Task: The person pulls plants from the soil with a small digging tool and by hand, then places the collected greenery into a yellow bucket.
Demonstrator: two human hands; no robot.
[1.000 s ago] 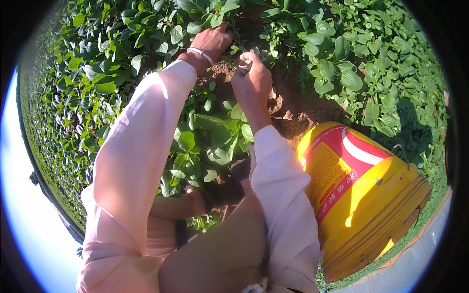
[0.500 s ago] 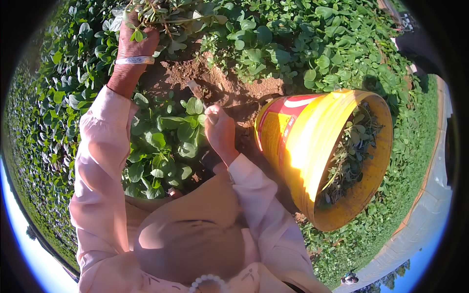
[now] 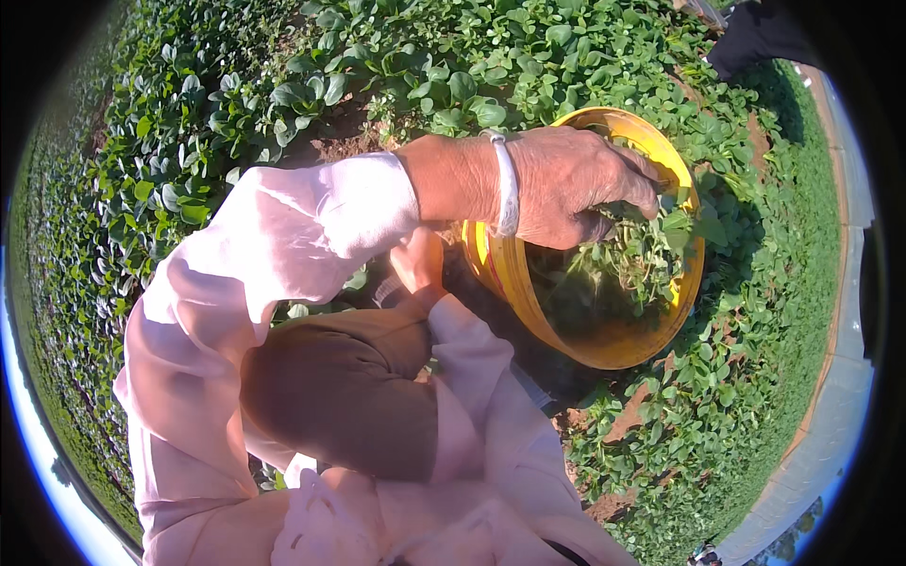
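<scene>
My left hand [image 3: 580, 184], with a white band at the wrist, is over the mouth of a yellow bucket [image 3: 618, 354]. Its fingers curl round a bunch of pulled weeds [image 3: 651, 250], whose leaves hang below the fingertips. More greenery lies in the shaded inside of the bucket, which leans with its mouth toward me. My right hand [image 3: 417, 259] is lower, left of the bucket and close to the ground. The left forearm covers its fingers, so what it holds cannot be seen.
Low leafy plants [image 3: 377, 75] grow thickly on all sides, with patches of brown soil [image 3: 623, 415] between them. My bent knee [image 3: 344, 387] is close below the hands. A dark-clothed part of a person [image 3: 763, 42] shows at the upper right. Pale sheeting [image 3: 845, 321] runs along the right edge.
My left hand has swung from the upper left, across to the right, carrying the weeds to the bucket. The right hand's fingers and the small tool in them are now hidden behind the left forearm.
</scene>
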